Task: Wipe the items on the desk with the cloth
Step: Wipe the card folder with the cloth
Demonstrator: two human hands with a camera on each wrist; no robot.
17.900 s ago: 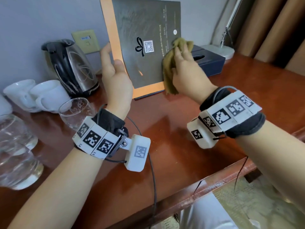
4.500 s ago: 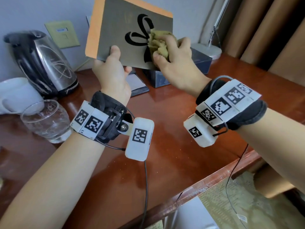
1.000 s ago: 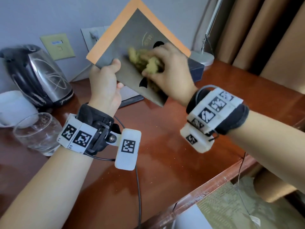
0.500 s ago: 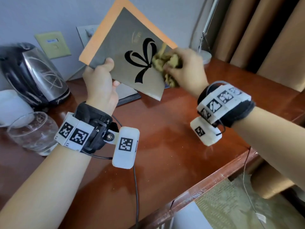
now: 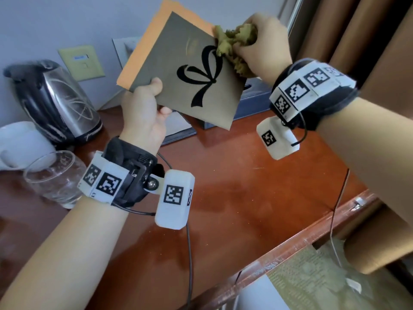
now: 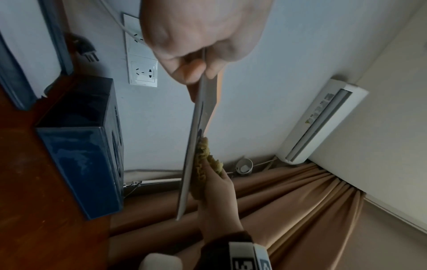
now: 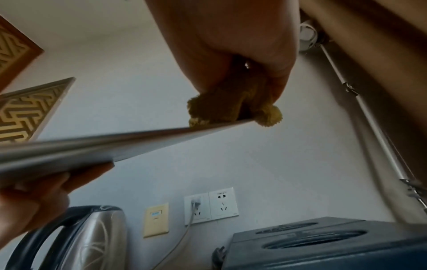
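1. Over a glossy reddish bench (image 5: 245, 198), against a grey wall with tan curtains at 2 o'clock, worked with both arms raised.
2. Held one grey card (image 5: 178, 70) with an orange border and a black bow clear of the bench at 12 o'clock, tilted; left hand (image 5: 143, 108) at 9 o'clock of it, grip clamped on the lower corner, thumb on the face and fingers behind.
3. Bunched one yellow-green cloth (image 5: 237, 41) in the right hand (image 5: 266, 39), grip closed round it, and pressed it to the card's edge at 2 o'clock, as the wrist views confirmed.
4. Judged the bow side to be mid-wipe, with the cloth at its far edge; could not tell whether the other side was clean.
5. Counted on the bench: one kettle (image 5: 55, 101) at 10 o'clock, one glass (image 5: 53, 177) at 9 o'clock, one white cup (image 5: 15, 144) partly cut off beside it, one dark blue box (image 5: 252, 99) behind the card.
6. Judged those four as probably left to wipe; saw no sign either way.
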